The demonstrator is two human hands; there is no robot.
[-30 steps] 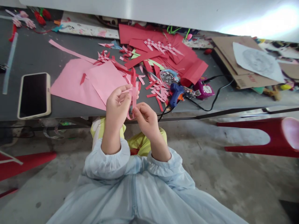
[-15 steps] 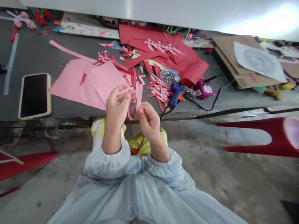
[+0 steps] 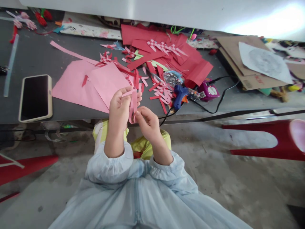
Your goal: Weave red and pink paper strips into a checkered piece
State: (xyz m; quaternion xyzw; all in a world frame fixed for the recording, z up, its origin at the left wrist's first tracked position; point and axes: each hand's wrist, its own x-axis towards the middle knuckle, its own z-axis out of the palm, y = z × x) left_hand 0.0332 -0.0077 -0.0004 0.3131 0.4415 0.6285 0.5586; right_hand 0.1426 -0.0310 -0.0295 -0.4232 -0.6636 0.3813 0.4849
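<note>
- Pink paper strip (image 3: pixel 135 103) is held, bent into a loop, at the front edge of the bench (image 3: pixel 35 57).
- Its upper part is clasped by the left hand (image 3: pixel 121 103), grip closed.
- Near the bend, it is pinched by the right hand (image 3: pixel 149 123).

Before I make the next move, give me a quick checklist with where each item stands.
1. Left hand holds the pink strip: ok.
2. Right hand pinches the strip near its looped lower end: ok.
3. Glue gun apart from both hands: ok, off to their right.
4. Glue gun heated: cannot tell.
5. Table beyond the hands free of scraps: not ok, cut pieces lie there.
</note>
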